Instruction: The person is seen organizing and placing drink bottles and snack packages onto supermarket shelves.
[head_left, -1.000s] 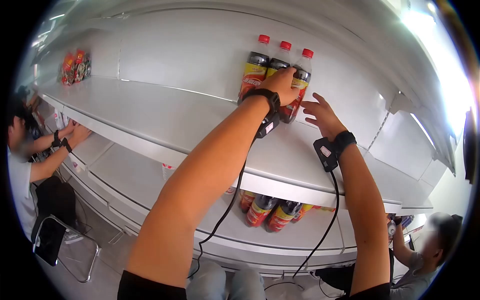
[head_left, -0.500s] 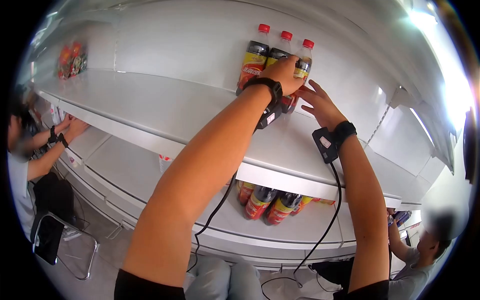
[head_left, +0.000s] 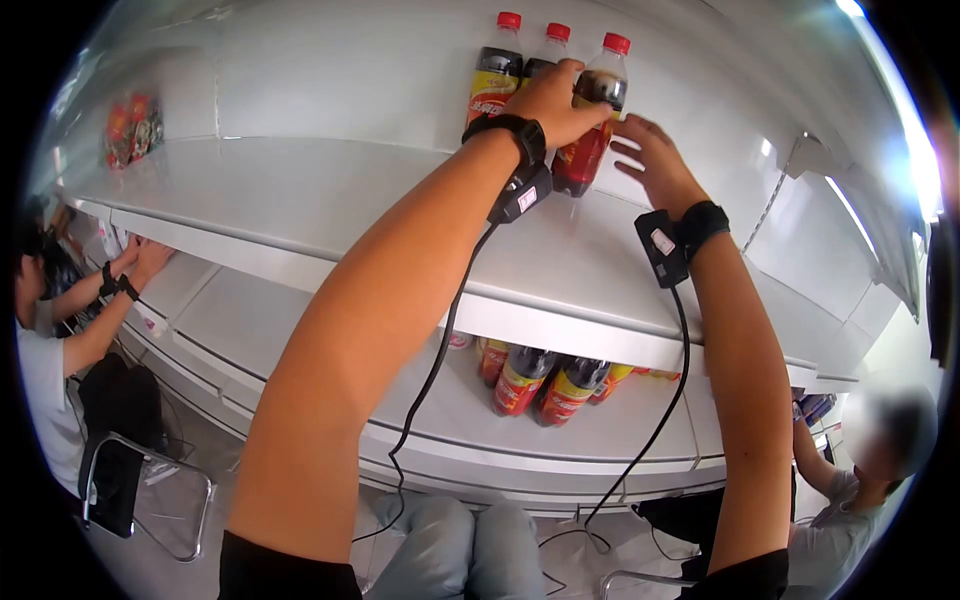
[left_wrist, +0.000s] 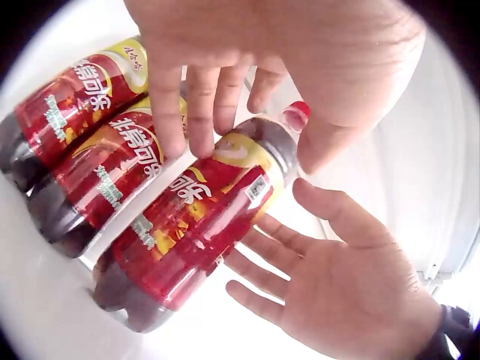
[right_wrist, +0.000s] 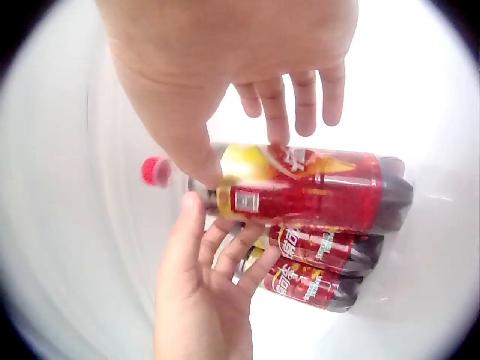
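Observation:
Three cola bottles with red caps stand on the upper shelf (head_left: 290, 190): a left bottle (head_left: 497, 75), a middle bottle (head_left: 545, 62) and a right bottle (head_left: 582, 160). My left hand (head_left: 550, 108) holds the right bottle (left_wrist: 202, 217) near its shoulder, the thumb across its front and the fingers on the side facing the middle bottle (left_wrist: 101, 169). Beside its other side is my right hand (head_left: 657, 165), fingers spread and nearly straight; in the right wrist view the fingertips of this hand (right_wrist: 240, 37) meet the label.
More cola bottles (head_left: 522, 380) lie below on the lower shelf (head_left: 450, 420). Red packets (head_left: 132, 130) stand at the upper shelf's far left. People are at both sides, near a chair (head_left: 110, 480) at left. Black cables (head_left: 425, 390) hang from both wrists.
The right bottle now stands apart from the middle one, with a gap between them. My right hand has come up closer to it. The bottles sit higher in the head view.

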